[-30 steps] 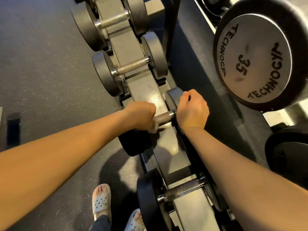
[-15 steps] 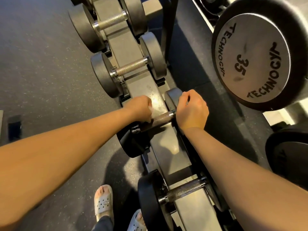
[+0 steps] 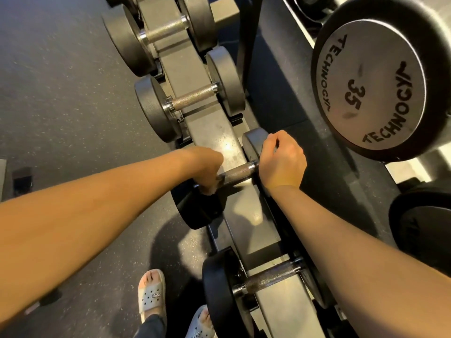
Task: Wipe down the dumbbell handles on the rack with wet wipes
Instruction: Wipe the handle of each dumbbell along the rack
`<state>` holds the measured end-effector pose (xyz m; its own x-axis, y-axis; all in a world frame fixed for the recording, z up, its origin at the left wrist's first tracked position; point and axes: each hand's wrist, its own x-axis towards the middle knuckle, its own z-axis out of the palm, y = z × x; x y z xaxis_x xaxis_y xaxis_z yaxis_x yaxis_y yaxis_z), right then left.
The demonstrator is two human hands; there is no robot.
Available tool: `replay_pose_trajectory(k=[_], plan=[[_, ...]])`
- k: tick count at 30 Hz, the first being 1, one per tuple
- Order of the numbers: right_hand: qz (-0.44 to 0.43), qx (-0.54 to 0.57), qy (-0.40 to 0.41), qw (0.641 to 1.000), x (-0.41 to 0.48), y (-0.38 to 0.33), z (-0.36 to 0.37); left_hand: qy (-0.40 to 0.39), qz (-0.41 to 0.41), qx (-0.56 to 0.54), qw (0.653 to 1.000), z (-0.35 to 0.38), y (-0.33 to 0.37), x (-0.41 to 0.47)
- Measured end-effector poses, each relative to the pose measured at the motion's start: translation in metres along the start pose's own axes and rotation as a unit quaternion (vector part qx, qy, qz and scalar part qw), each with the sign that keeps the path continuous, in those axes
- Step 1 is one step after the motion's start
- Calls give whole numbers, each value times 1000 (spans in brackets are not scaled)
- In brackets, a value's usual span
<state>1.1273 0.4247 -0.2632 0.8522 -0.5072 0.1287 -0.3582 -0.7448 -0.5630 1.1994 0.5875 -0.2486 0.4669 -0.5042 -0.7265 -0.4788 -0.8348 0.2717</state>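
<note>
Your left hand grips the left end of the knurled steel dumbbell handle on the grey metal rack; your right hand curls over its black round head.

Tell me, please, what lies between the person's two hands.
In the head view, only the bare knurled dumbbell handle spans the gap from the left hand, gripping its end, to the right hand, curled over the dumbbell head.
</note>
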Motion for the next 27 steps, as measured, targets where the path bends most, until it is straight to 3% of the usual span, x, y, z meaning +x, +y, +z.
replay_pose_trajectory(k=[2, 3, 6, 8, 10, 12, 14, 16, 19, 23, 27], plan=[[5, 3, -4, 1000, 0, 0, -1, -45, -10, 15, 999, -6, -5, 0], [7, 3, -4, 1000, 0, -1, 0, -43, -12, -38, 998, -10, -7, 3], [1, -2, 10, 1000, 1, 0, 1, 67, 22, -283, 957, -11, 4, 17], [0, -11, 19, 1000, 1, -1, 2, 110, 37, -352, 929, 2, 16, 24], [5, -12, 13, 1000, 1, -1, 3, 125, 28, -287, 949, 16, 25, 26], [6, -8, 3, 1000, 1, 0, 1, 163, 7, -133, 978, 23, 29, 18], [6, 0, -6, 1000, 2, 0, 0, 204, 1, 4, 979, 28, 32, 6], [2, 13, -6, 1000, 1, 0, -1, 182, -6, 75, 980, 31, 29, -3], [-7, 26, 1, 1000, 0, 1, 0, 196, 18, 78, 977, 32, 25, -2], [-7, 18, 11, 1000, 0, 0, 0, 423, 139, 39, 894, 50, 42, 12], [-4, 24, -5, 1000, 0, -1, -1, 392, 72, 129, 908, 62, 46, 15]])
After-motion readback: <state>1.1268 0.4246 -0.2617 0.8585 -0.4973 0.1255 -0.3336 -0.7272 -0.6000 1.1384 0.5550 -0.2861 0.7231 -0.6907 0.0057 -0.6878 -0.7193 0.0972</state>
